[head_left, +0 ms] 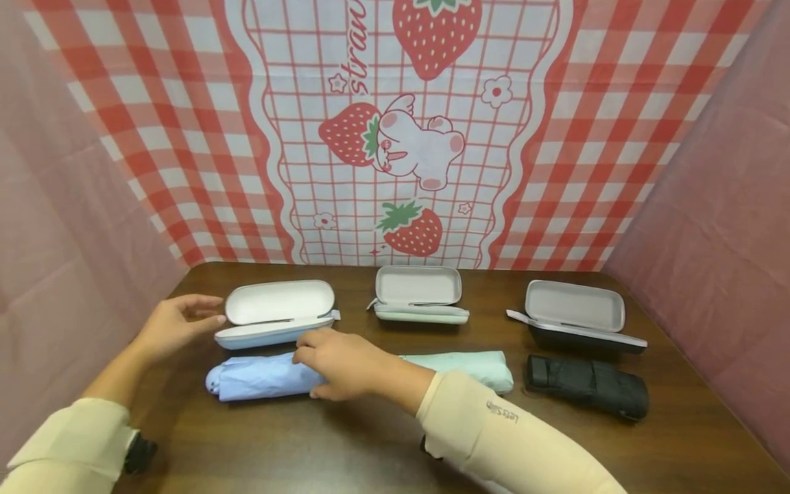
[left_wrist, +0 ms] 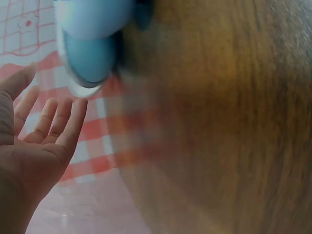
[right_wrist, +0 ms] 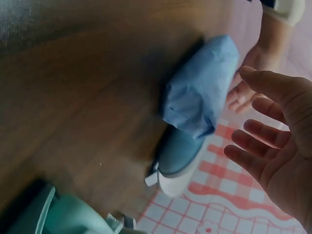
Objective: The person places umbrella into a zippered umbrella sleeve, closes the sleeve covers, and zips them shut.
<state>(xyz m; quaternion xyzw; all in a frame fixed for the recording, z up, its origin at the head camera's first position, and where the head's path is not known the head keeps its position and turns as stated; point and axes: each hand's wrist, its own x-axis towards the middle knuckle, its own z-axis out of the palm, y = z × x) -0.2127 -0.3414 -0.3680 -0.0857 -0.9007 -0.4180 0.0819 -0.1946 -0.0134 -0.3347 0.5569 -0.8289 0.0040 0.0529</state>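
A folded light blue umbrella (head_left: pixel 262 377) lies crosswise at the left of the table. Behind it stands a zippered case (head_left: pixel 280 302), blue outside and white inside, its lid raised. My left hand (head_left: pixel 175 326) is beside the case's left end, fingers loosely extended; in the left wrist view its palm (left_wrist: pixel 41 156) holds nothing. Over the right end of the blue umbrella hovers my right hand (head_left: pixel 345 365), hiding that end in the head view. The right wrist view shows its relaxed fingers (right_wrist: pixel 265 134) apart from the umbrella (right_wrist: pixel 200 87).
A mint green umbrella (head_left: pixel 472 368), partly behind my right forearm, lies in front of an opened mint case (head_left: pixel 420 285). Farther right, a black umbrella (head_left: pixel 586 384) lies before an opened black case (head_left: pixel 574 305). A strawberry-patterned cloth (head_left: pixel 426 137) hangs behind the table.
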